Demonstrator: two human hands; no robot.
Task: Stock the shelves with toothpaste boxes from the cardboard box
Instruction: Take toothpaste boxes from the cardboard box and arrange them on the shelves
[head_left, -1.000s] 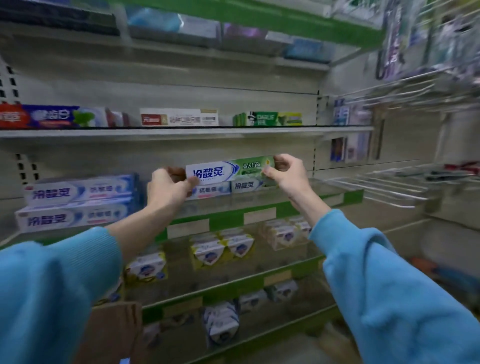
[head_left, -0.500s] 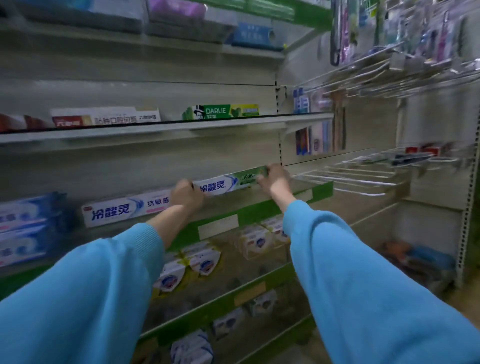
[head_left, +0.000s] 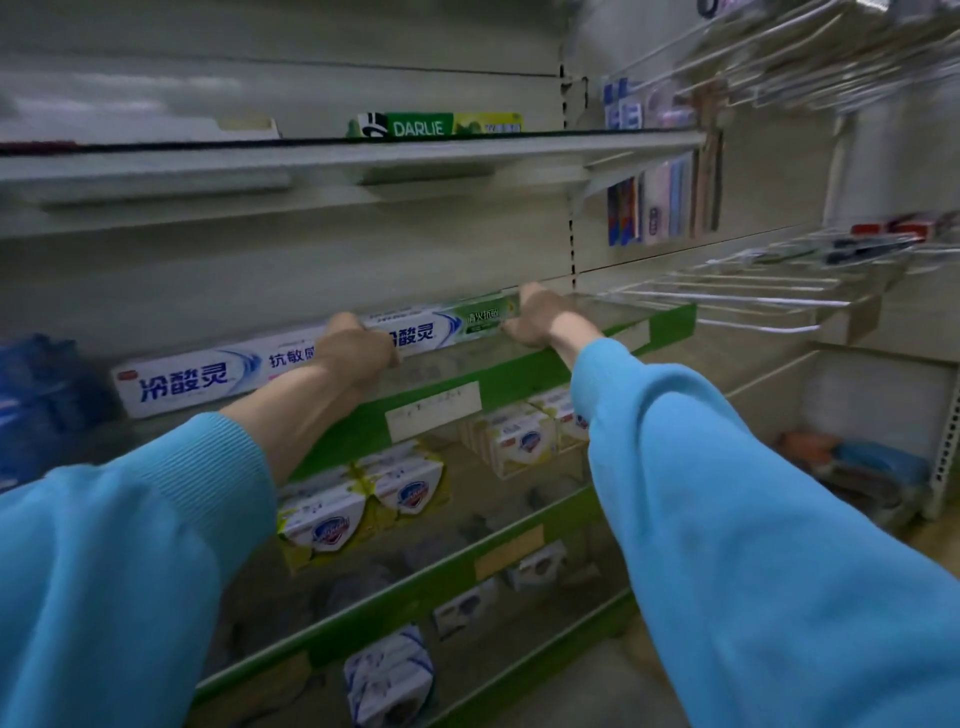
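A white, blue and green toothpaste box (head_left: 447, 327) lies lengthwise on the green-edged shelf (head_left: 524, 371). My left hand (head_left: 356, 353) grips its left end and my right hand (head_left: 535, 317) grips its right end. Just left of it rests another white and blue toothpaste box (head_left: 208, 376), its right end hidden behind my left hand. Blurred blue toothpaste boxes (head_left: 36, 395) are stacked at the far left. The cardboard box is out of view.
A green Darlie box (head_left: 434, 126) sits on the grey shelf above (head_left: 363, 153). Soap packs (head_left: 363, 501) fill the lower shelves. Wire hooks (head_left: 727, 296) jut out to the right with hanging toothbrush packs (head_left: 654, 208) behind.
The box in both hands came down from above the stacked boxes onto the shelf, to the right of the other box. The view has swung right and moved closer.
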